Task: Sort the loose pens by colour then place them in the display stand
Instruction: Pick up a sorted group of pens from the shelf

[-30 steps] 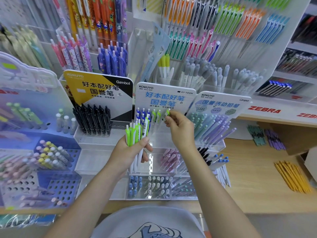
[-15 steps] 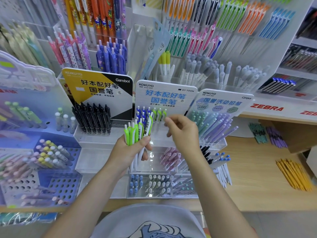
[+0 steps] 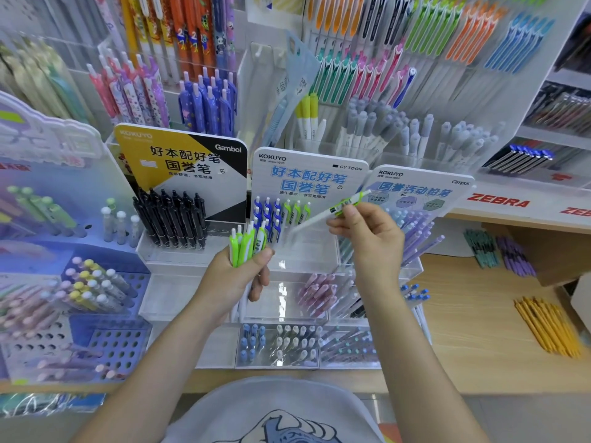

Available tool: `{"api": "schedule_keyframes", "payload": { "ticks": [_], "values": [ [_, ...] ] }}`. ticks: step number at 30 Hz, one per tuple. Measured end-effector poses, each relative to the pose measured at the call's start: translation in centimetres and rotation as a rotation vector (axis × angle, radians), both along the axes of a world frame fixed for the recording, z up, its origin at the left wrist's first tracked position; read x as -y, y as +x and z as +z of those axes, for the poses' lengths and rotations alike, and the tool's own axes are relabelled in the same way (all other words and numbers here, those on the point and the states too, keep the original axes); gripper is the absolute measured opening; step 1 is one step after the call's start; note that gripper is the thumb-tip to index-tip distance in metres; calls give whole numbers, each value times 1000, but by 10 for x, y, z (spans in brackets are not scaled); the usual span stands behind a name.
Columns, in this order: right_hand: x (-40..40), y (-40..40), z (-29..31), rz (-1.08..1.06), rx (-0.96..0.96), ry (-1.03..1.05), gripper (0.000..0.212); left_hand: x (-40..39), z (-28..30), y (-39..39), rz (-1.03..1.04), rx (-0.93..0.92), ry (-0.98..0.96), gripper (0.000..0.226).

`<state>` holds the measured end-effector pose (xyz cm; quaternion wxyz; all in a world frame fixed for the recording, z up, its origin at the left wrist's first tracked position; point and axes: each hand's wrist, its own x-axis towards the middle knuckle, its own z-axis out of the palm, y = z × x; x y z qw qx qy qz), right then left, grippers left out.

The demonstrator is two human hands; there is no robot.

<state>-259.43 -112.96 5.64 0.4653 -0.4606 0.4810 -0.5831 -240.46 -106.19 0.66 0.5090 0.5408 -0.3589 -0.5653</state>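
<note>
My left hand [image 3: 238, 279] grips a bunch of green-and-white pens [image 3: 246, 246], clips up, just in front of the clear display stand [image 3: 303, 254]. My right hand [image 3: 367, 235] pinches a single green-and-white pen [image 3: 332, 212], held slanted with its tip down-left, above the stand's bare right part. Blue-clipped pens [image 3: 267, 215] and green-clipped pens [image 3: 297, 211] stand in rows at the stand's back, under the white KOKUYO card [image 3: 307, 177].
A stand of black pens [image 3: 172, 219] is to the left, a stand of purple and teal pencils [image 3: 415, 231] to the right. Lower trays hold pink pens [image 3: 316, 292]. Loose yellow pens [image 3: 548, 327] and purple pens [image 3: 515, 255] lie on the wooden counter.
My right hand set a green pen in the back row, then took another from the left hand's bunch and lifted it to the right. The bunch is smaller.
</note>
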Motion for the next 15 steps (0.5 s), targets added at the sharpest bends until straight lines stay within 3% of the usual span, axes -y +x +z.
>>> {"api": "schedule_keyframes", "payload": {
  "ticks": [5,9,15],
  "values": [
    [10,18,-20,39,-196,-67,10,3,3,5,-50,-36,1,10],
    [13,27,-31,73,-326,-122,31,-3,9,3,-89,-119,9,22],
    [21,37,-37,119,-460,-151,17,-4,9,6,-68,-106,3,36]
  ]
}}
